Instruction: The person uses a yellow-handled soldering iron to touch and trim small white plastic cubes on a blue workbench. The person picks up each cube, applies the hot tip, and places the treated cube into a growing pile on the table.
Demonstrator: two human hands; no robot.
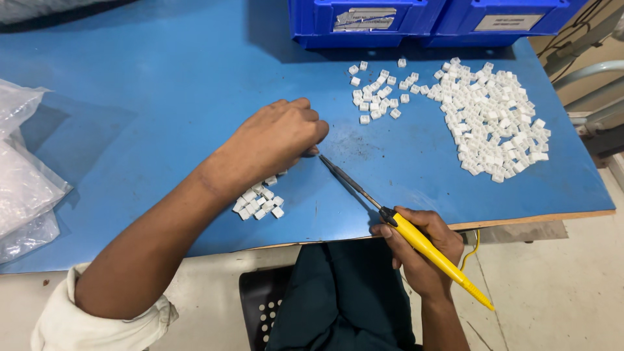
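My left hand (276, 140) rests curled on the blue table (162, 97), fingertips pinched together at the tip of a thin tool; what it pinches is hidden. My right hand (419, 250) grips a yellow-handled tool (432, 253) with a long dark shaft (348, 181) that points up-left to the left fingertips. A small cluster of white square pieces (260, 201) lies just under my left wrist. A mid-sized group of the same white pieces (380, 91) sits beyond the hands, and a large heap (494, 120) lies to the right.
Two blue plastic bins (364, 23) stand at the table's far edge. Clear plastic bags (23, 175) lie at the left edge. The table's front edge (520, 221) runs near my right hand, with a dark perforated stool (260, 305) below.
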